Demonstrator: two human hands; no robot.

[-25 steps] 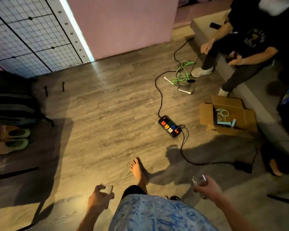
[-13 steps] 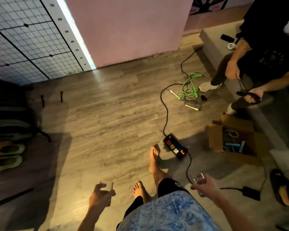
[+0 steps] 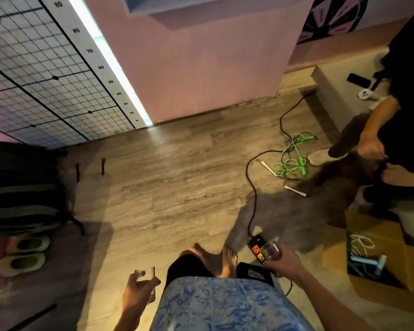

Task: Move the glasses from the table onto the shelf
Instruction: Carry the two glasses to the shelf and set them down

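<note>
I am standing on a wooden floor with a clear drinking glass in each hand. My left hand (image 3: 139, 291) is at the lower middle left, wrapped around one glass (image 3: 145, 274), whose rim shows above my fingers. My right hand (image 3: 285, 263) is at the lower right, closed on the other glass (image 3: 270, 250), which is tilted a little and sits over the power strip in the picture. Neither the table nor the shelf can be made out in this view. My bare feet show between the two hands.
A black power strip (image 3: 257, 246) with its cable (image 3: 251, 187) lies just ahead of my feet. Green cords (image 3: 292, 156) tangle further right. A seated person (image 3: 392, 130) and an open cardboard box (image 3: 378, 256) are at the right. Slippers (image 3: 22, 254) and dark bags (image 3: 19, 187) sit left.
I have walked forward toward the pink wall: the power strip now lies right by my feet, and the box and seated person have slid closer. Both hands still hold their glasses.
</note>
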